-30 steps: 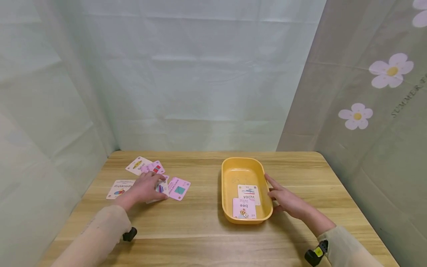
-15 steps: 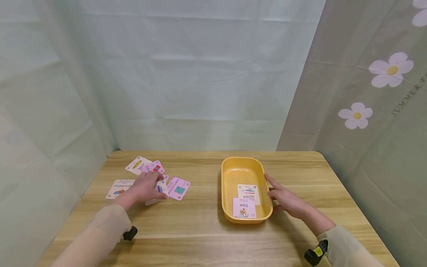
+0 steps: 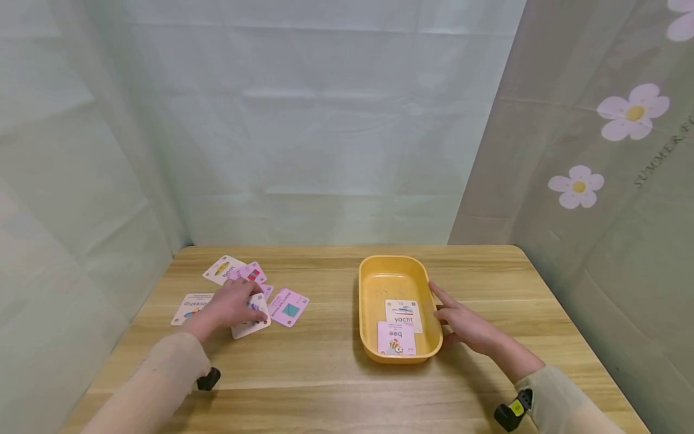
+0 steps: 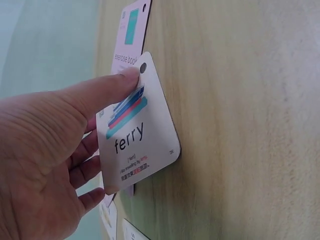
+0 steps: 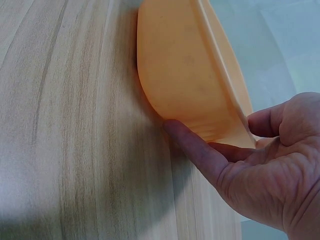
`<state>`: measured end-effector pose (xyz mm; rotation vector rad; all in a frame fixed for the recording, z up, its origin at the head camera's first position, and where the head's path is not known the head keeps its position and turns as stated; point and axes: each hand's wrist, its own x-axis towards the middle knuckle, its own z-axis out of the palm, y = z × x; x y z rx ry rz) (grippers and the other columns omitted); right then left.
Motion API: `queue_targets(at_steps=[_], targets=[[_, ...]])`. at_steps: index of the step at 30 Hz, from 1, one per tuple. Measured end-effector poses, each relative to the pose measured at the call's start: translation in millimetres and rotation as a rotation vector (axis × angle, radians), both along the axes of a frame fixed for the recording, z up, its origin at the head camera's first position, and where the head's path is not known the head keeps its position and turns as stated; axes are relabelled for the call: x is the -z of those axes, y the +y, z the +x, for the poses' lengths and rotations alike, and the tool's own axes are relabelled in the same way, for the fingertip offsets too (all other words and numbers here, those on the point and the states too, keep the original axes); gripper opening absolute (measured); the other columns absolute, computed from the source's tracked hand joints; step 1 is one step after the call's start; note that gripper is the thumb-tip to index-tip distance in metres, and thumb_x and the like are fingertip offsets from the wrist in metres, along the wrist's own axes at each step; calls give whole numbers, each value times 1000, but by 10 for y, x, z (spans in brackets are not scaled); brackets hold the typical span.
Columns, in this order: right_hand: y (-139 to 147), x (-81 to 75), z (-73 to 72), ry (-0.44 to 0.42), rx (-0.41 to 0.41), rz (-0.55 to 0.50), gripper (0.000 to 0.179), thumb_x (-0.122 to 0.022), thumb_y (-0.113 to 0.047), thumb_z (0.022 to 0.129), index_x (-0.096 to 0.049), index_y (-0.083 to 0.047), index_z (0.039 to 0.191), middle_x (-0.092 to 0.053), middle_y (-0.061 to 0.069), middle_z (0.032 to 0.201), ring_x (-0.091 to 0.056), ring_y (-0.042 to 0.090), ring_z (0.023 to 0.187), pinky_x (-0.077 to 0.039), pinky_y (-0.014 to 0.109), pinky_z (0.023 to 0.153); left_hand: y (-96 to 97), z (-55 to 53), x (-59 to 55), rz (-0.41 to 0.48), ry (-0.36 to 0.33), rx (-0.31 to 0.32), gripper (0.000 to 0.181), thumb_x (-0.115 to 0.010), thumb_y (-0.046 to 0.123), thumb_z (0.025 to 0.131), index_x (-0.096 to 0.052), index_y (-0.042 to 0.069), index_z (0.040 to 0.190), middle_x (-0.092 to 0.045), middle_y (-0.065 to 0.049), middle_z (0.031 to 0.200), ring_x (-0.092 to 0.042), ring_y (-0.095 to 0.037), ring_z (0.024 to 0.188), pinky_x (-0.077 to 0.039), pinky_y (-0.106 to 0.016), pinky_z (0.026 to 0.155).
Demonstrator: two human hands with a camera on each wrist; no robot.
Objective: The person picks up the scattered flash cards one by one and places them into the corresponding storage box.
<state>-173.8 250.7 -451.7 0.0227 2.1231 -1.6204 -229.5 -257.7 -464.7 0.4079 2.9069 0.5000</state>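
My left hand [image 3: 230, 304] pinches a white word card [image 4: 145, 135] marked "ferry", thumb on its printed face and fingers behind. The card is tilted above the table at the left. An "exercise book" card [image 3: 289, 307] lies just right of it. My right hand [image 3: 465, 325] rests against the right side of a yellow plastic tray [image 3: 365, 301], its fingertips at the rim and the thumb [image 5: 192, 145] on the outer wall. Inside the tray lie a "yacht" card [image 3: 403, 312] and, overlapping it, a "bee" card [image 3: 396, 339].
A "boat" card [image 3: 221, 268] and a pink card [image 3: 252, 272] overlap behind my left hand. Beside its wrist lies a "spaceship" card [image 3: 187, 308], partly covered. The wooden table [image 3: 303, 374] ends at a pale cloth backdrop [image 3: 325, 150].
My left hand has drawn the ferry card slightly toward me and to the left, off the pink cards, tilting it so more of its face shows. The right hand and tray stay put.
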Motion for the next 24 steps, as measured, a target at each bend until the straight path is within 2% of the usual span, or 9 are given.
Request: queue_targets(at_steps=[6,12,17,24], targets=[[-3,-2,-1,0,3,7,75,-44,-8,102,-9,-25,166,-28,35,158,-46,43,136,-56,53,90,-25,-3,-25,23,9,-14,50,-84,32,85,-65,1,119,-60,-14,113,-48,-35,102,-43,-51,87],[2,-6,4,0,4,5,75,-44,-9,102,-9,-25,166,-26,34,159,-46,43,136,-56,53,89,-73,-34,-36,38,53,-2,31,-77,26,91,-70,3,111,-63,-16,114,-51,-42,110,-41,-58,95],[-1,-13,9,-2,1,0,74,-43,-9,103,-8,-25,166,-25,34,159,-46,44,136,-56,53,89,-110,-48,-80,60,43,0,19,-74,24,94,-72,5,98,-64,-13,107,-53,-42,110,-39,-59,97],[-6,-23,10,-1,1,7,74,-43,-9,103,-8,-25,166,-24,34,160,-46,43,137,-56,53,89,-157,-30,-170,117,-6,-4,18,-71,25,96,-71,9,90,-62,-7,98,-51,-38,104,-38,-55,92]])
